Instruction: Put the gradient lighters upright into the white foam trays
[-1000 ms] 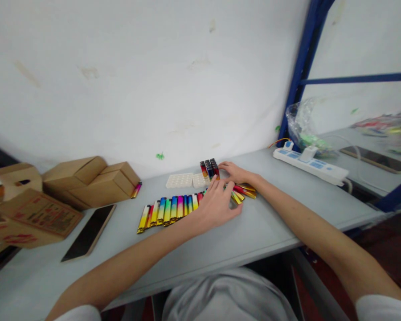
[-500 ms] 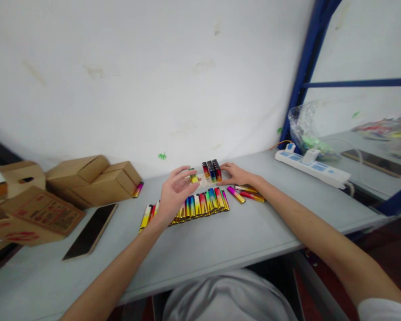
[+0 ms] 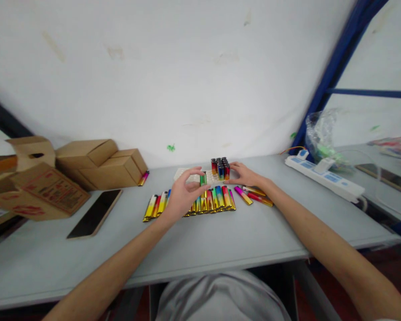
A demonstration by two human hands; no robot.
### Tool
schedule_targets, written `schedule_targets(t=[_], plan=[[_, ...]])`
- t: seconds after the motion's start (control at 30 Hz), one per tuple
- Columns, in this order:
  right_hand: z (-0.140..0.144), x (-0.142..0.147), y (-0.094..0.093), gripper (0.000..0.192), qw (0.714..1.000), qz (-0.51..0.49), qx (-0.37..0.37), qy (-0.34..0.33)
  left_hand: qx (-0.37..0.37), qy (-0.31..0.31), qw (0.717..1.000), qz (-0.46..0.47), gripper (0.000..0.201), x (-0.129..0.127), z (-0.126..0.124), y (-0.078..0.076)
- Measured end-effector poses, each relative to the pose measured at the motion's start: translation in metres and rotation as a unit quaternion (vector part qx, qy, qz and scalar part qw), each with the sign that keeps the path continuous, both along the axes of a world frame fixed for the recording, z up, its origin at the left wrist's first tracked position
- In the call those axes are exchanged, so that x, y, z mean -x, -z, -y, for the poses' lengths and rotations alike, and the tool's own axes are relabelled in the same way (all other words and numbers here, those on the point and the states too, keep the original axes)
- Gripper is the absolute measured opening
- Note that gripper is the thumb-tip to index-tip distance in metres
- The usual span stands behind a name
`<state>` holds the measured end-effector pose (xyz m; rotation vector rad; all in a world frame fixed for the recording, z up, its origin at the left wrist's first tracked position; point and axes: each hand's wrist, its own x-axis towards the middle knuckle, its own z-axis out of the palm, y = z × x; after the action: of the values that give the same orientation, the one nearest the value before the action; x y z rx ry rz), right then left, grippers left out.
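Observation:
My left hand (image 3: 183,194) pinches a green lighter (image 3: 203,179) upright between thumb and forefinger, over the near edge of a white tray with small cells (image 3: 184,173). To the right, a block of lighters with dark tops (image 3: 220,167) stands upright on the tray. Against that block's right side rests my right hand (image 3: 245,175), thumb and fingers apart; I cannot tell how firmly it touches. In front lies a row of shiny multicoloured lighters (image 3: 217,199), partly hidden by my left hand. Several loose lighters (image 3: 243,195) lie near my right wrist.
Cardboard boxes (image 3: 103,165) and an open printed carton (image 3: 50,191) stand at left, with a phone (image 3: 95,214) before them. One lighter (image 3: 143,178) lies beside the boxes. A white power strip (image 3: 324,176) and a clear plastic bag (image 3: 322,133) are at right.
The view has shifted, moving the tabletop things slightly rightward in the picture. The lighter in my left hand now looks more upright, and more of the white tray shows. My right hand stays beside the block.

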<state>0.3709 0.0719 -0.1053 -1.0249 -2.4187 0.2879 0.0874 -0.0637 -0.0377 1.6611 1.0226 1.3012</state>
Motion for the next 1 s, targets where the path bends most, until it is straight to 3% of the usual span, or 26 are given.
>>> schedule_targets(t=[0.07,0.13,0.3,0.47,0.6,0.77,1.0], plan=[[0.000,-0.001,0.000,0.070,1.000,0.003,-0.002,-0.002,0.008,-0.002,1.000,0.005,0.067,0.001,-0.002,0.003],[0.000,-0.001,0.000,0.070,1.000,0.009,-0.002,-0.004,0.032,-0.001,0.999,0.010,0.074,0.002,-0.004,0.006],[0.001,-0.001,-0.001,0.071,1.000,0.011,-0.001,-0.001,0.050,0.031,0.998,0.008,0.041,0.003,-0.007,0.008],[0.000,-0.002,0.001,0.071,1.000,0.008,-0.004,-0.005,0.115,0.094,0.988,0.045,0.040,-0.003,0.001,0.004],[-0.003,-0.003,0.003,0.072,1.000,0.016,-0.007,0.000,0.173,0.090,0.980,0.036,0.037,-0.005,0.007,0.000],[-0.001,-0.002,0.001,0.071,1.000,0.019,-0.007,-0.006,0.074,0.015,0.995,-0.064,0.054,-0.001,0.011,0.004],[0.001,-0.003,0.000,0.073,1.000,0.009,0.003,0.000,0.005,-0.010,0.988,-0.154,0.040,0.002,0.010,0.005]])
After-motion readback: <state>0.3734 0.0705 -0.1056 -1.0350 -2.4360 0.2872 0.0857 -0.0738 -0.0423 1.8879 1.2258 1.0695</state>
